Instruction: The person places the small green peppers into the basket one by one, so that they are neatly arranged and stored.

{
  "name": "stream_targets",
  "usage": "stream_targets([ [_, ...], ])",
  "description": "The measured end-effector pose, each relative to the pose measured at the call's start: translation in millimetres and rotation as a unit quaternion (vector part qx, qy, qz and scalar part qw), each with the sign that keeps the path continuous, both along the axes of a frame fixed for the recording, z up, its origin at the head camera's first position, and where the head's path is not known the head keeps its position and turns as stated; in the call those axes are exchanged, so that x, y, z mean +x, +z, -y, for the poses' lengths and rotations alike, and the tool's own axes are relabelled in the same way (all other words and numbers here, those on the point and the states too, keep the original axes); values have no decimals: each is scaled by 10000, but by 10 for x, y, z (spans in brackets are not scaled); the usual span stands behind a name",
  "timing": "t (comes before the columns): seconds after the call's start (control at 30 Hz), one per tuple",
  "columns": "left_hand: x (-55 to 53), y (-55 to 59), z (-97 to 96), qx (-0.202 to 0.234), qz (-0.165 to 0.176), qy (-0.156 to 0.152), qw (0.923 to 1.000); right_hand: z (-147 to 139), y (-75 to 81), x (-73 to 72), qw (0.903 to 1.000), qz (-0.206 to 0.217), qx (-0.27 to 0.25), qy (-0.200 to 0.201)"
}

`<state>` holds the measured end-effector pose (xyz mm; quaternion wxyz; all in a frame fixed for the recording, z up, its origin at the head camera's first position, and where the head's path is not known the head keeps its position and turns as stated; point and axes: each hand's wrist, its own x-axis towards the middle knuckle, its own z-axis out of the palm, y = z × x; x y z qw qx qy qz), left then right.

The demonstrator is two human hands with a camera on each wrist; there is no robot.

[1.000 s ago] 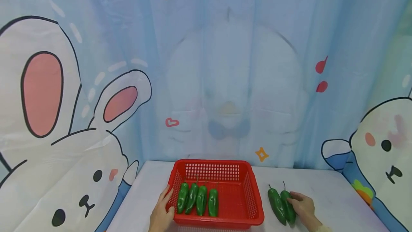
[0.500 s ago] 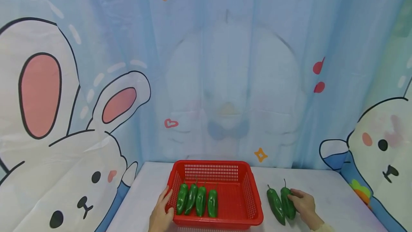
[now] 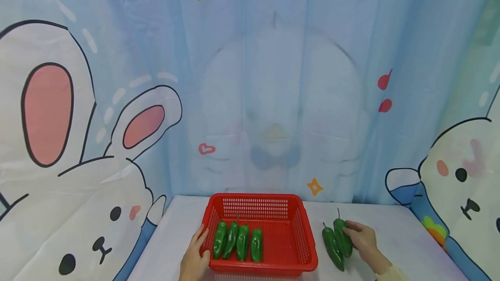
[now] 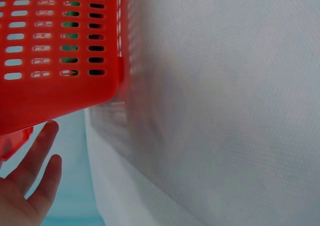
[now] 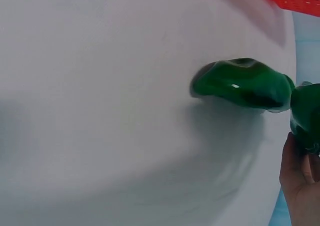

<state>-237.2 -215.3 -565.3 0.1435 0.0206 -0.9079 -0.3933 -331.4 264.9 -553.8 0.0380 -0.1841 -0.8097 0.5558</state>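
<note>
A red plastic basket (image 3: 281,237) with slotted walls holds several green chili peppers (image 3: 242,242), side by side in its left half. My left hand (image 3: 194,257) touches the outside of the basket's left wall. In the left wrist view, two fairly straight fingers (image 4: 47,181) reach the rim. On the right, my right hand (image 3: 363,240) holds a green chili pepper (image 3: 342,237) between thumb and fingers, and the right wrist view shows it raised off the table. Another green chili pepper (image 3: 332,248) lies on the table just left of it.
The white table (image 3: 394,233) carries the basket and the loose pepper. A light blue curtain (image 3: 281,77) with cartoon rabbits hangs behind the table's back edge.
My right hand has lifted the pepper slightly and moved it away from me and to the left. The left hand and basket have stayed in place.
</note>
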Motion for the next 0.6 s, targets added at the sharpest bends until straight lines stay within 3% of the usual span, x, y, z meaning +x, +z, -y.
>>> stream_targets([
  [0.17, 7, 0, 8, 22, 23, -25, 10000, 33, 108, 52, 9992, -83, -190, 342],
  [0.6, 12, 19, 2, -11, -29, -12, 10000, 243, 370, 62, 9966, -376, -412, 606],
])
